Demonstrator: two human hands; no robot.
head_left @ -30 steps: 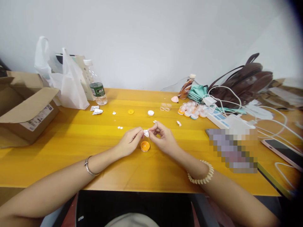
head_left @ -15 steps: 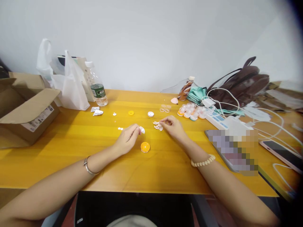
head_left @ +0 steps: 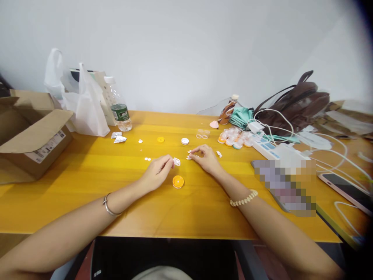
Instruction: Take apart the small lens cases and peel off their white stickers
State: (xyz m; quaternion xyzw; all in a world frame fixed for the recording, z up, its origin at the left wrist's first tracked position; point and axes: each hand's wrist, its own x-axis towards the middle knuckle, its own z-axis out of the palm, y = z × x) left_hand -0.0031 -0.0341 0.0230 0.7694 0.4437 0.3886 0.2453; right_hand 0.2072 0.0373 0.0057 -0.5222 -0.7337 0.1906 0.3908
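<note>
My left hand [head_left: 159,171] is closed in a pinch on a small white openwork plastic piece [head_left: 176,161], held just above the table. To its right, my right hand [head_left: 206,158] reaches down with thumb and index finger at some similar white openwork pieces [head_left: 188,157]. The fingertips are close together on one of them, and the hand partly covers the group. A single white piece [head_left: 219,154] lies apart, right of that hand. In front of both hands sits an orange round plastic part [head_left: 178,181]. Farther back are a yellow ring [head_left: 160,139] and a white round part [head_left: 185,141].
Clear rings [head_left: 202,134] and a cluster of clear-domed parts [head_left: 235,137] stand back right, near a power strip [head_left: 265,146] with cables. A tablet [head_left: 284,186] and phone [head_left: 346,190] lie right. A cardboard box [head_left: 37,136], white bag [head_left: 87,109] and water bottle [head_left: 121,112] stand left.
My right hand has shifted slightly left over the white pieces. One white piece now lies separately to its right. My left hand has barely moved, with its piece turned a little.
</note>
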